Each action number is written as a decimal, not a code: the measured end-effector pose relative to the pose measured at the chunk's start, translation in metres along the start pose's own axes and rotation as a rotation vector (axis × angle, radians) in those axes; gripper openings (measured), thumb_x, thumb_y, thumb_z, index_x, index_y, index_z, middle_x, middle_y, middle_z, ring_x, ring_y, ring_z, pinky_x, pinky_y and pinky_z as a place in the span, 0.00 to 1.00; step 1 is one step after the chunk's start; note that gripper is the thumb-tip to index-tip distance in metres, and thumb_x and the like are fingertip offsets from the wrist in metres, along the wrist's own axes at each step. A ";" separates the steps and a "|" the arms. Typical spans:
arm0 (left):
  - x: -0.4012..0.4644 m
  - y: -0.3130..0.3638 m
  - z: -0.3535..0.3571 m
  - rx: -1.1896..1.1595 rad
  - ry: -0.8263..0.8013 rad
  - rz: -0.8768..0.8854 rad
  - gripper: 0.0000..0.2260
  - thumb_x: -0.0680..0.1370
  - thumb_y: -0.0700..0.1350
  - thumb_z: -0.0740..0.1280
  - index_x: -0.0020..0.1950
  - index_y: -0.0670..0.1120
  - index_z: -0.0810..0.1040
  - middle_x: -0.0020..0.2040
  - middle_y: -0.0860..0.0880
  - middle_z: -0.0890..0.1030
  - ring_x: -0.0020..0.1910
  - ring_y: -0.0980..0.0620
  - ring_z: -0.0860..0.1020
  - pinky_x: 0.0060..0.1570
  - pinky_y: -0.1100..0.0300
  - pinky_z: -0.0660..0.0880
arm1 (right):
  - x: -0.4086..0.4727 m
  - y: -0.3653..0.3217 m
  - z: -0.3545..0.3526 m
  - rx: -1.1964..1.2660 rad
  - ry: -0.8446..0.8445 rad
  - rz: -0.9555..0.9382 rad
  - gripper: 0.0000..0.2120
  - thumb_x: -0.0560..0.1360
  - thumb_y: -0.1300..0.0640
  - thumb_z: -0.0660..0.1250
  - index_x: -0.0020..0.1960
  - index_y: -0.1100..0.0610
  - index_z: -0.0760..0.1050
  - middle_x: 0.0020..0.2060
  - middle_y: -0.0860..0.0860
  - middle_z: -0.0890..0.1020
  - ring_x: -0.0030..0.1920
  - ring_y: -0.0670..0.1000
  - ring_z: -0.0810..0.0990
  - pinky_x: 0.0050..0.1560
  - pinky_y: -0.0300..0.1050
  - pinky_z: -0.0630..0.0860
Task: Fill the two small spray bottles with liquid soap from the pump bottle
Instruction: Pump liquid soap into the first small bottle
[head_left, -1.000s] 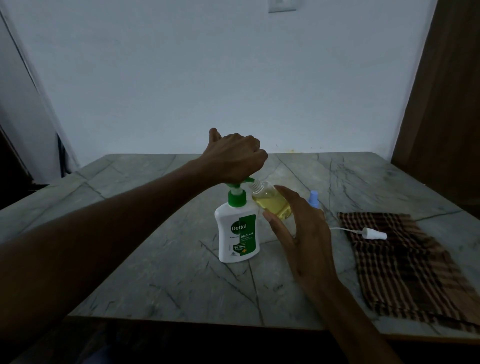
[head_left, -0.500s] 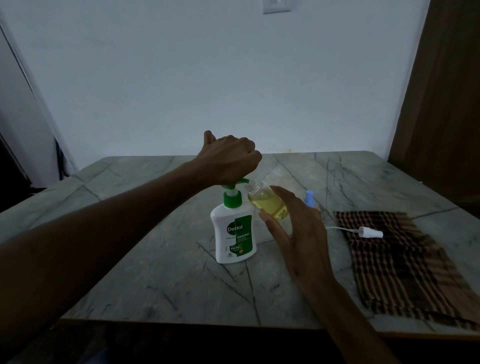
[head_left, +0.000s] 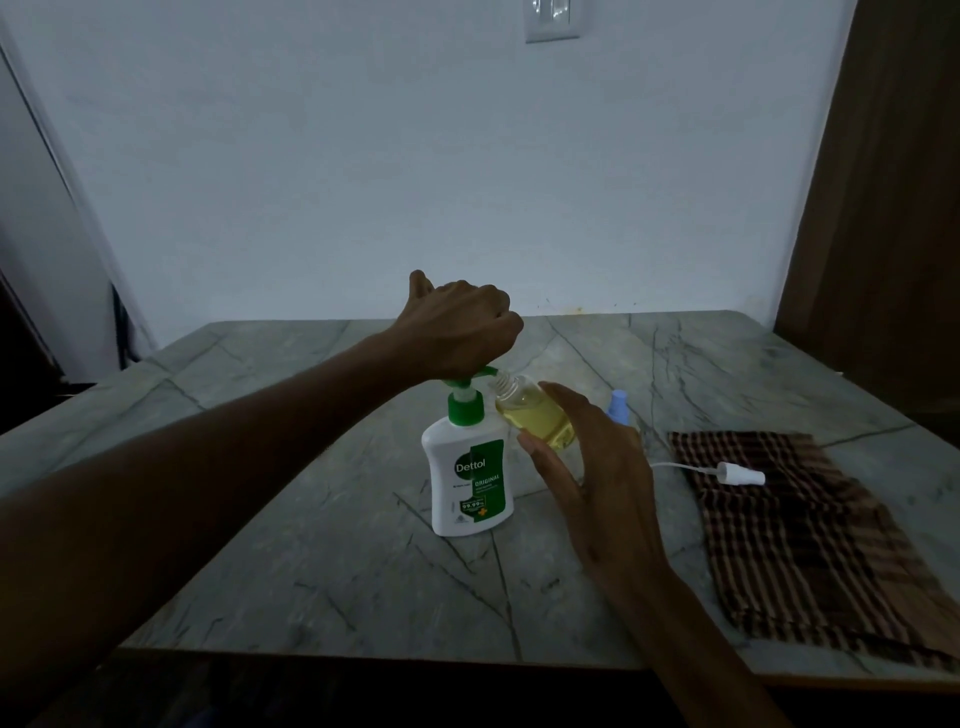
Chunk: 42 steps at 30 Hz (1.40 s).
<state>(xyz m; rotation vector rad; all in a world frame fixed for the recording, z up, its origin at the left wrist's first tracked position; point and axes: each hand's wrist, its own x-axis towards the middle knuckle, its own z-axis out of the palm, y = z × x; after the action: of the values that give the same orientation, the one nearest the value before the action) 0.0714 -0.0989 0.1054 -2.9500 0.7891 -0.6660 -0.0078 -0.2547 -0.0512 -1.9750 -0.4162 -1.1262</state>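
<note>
Your pump bottle (head_left: 470, 483) stands on the desk (head_left: 311, 571); the tilted spray bottle (head_left: 535, 418) is at its right, the cloth (head_left: 810, 545) further right, carrying the sprayer head (head_left: 740, 474).

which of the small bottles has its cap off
The clear bottle of yellow soap in the right hand, tilted under the pump spout. The other bottle behind it keeps its blue cap.

The white plastic pump bottle with the green pump head (head_left: 470, 478), standing on the table under my left hand (head_left: 460, 325), carries a green label with the brand name "Dettol" in white letters on a darker green emblem. Just beneath that I read "ORIGINAL" in white capitals, and lower down "99.99%" in small white figures. The remaining lines of fine print on the label are too small to make out.
</note>
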 end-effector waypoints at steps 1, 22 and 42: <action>0.000 0.001 0.001 0.010 0.013 0.018 0.14 0.74 0.50 0.43 0.41 0.46 0.64 0.40 0.47 0.69 0.38 0.48 0.68 0.48 0.48 0.60 | 0.000 0.000 0.001 0.003 0.003 -0.001 0.23 0.80 0.43 0.65 0.71 0.53 0.73 0.57 0.38 0.76 0.61 0.25 0.67 0.73 0.68 0.64; -0.005 0.004 0.007 0.075 -0.004 0.073 0.15 0.78 0.43 0.46 0.45 0.41 0.71 0.44 0.46 0.72 0.41 0.47 0.72 0.48 0.49 0.62 | -0.001 0.000 0.001 0.010 -0.001 -0.012 0.21 0.80 0.47 0.68 0.70 0.54 0.74 0.58 0.45 0.81 0.60 0.27 0.70 0.71 0.70 0.66; -0.002 0.003 0.002 0.004 0.005 0.007 0.14 0.77 0.48 0.45 0.41 0.45 0.66 0.40 0.47 0.71 0.38 0.48 0.70 0.50 0.47 0.64 | 0.000 -0.004 -0.002 -0.024 -0.033 0.032 0.22 0.80 0.44 0.67 0.71 0.53 0.73 0.60 0.47 0.82 0.61 0.41 0.76 0.76 0.36 0.57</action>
<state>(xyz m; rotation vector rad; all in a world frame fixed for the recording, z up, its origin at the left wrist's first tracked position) 0.0688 -0.1009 0.1017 -2.9415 0.7976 -0.6740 -0.0111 -0.2536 -0.0491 -2.0167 -0.3889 -1.0845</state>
